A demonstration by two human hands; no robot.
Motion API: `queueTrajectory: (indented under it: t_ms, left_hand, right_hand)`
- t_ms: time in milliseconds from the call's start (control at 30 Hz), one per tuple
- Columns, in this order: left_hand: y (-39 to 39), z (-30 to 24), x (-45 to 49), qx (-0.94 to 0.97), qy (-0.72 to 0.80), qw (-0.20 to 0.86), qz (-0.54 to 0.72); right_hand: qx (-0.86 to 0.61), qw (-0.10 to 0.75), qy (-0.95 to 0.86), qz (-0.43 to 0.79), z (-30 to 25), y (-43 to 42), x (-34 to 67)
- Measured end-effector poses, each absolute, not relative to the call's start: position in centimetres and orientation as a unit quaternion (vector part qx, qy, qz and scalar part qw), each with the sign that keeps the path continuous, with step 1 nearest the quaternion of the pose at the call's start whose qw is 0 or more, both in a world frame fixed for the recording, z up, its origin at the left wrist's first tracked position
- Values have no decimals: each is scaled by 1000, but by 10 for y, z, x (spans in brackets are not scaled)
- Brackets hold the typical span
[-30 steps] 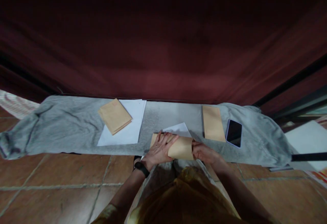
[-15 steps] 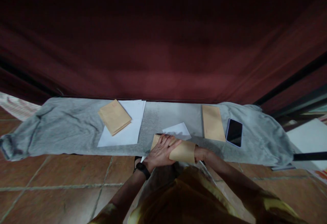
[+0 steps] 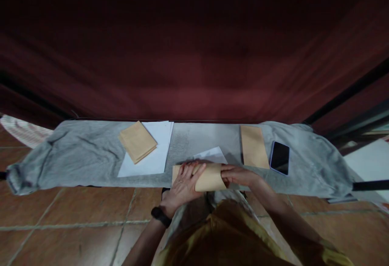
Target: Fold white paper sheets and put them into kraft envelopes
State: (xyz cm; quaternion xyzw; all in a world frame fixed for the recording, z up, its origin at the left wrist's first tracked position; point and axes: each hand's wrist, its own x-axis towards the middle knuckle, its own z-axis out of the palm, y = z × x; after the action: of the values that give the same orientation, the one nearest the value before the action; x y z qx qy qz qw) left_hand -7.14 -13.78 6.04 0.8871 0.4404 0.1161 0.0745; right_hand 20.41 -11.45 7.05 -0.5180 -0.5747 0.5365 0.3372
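Observation:
A brown paper envelope (image 3: 212, 179) lies sideways at the front edge of the cloth-covered bench, bulging open at its right end. My left hand (image 3: 186, 183), with a dark wristband, holds it from above, fingers and thumb spread across its left part. At the open right end is my right hand (image 3: 238, 174); its fingers reach into the mouth, where their tips are hidden. I cannot tell whether they hold anything inside. Just beyond the envelope, a white paper (image 3: 212, 154) is partly covered by it.
On the left, a stack of brown envelopes (image 3: 138, 141) rests on white sheets (image 3: 161, 158). Another brown envelope (image 3: 254, 146) and a phone (image 3: 279, 157) lie on the right. Grey cloth (image 3: 88, 152) covers the narrow bench, with a dark red surface (image 3: 194, 100) behind it.
My right hand has drawn back to the right, so more of it shows outside the envelope's mouth. The envelope and my left hand have shifted slightly left.

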Motion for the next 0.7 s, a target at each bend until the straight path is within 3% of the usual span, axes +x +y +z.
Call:
queueTrajectory:
  t_ms: [100,200,400,533,700]
  left_hand:
    - [-144,61,-95,857,497,51,125]
    - [-150,54,-118,816,566,30,113]
    - [-165,42,-139,777,622,15,96]
    - [-167,40,-138,761,643,27,81]
    - [-164,39,-136,754,651,44,72]
  right_hand:
    - [-518,324,-580,538,61,-91,210]
    - [-621,330,-570,425,45,-76,205]
    - [-729,242,-589,250,17,-75,168]
    - [-759,207,-565,249,17,-73,162]
    - [-747,243,-544,295,17,-74,172]
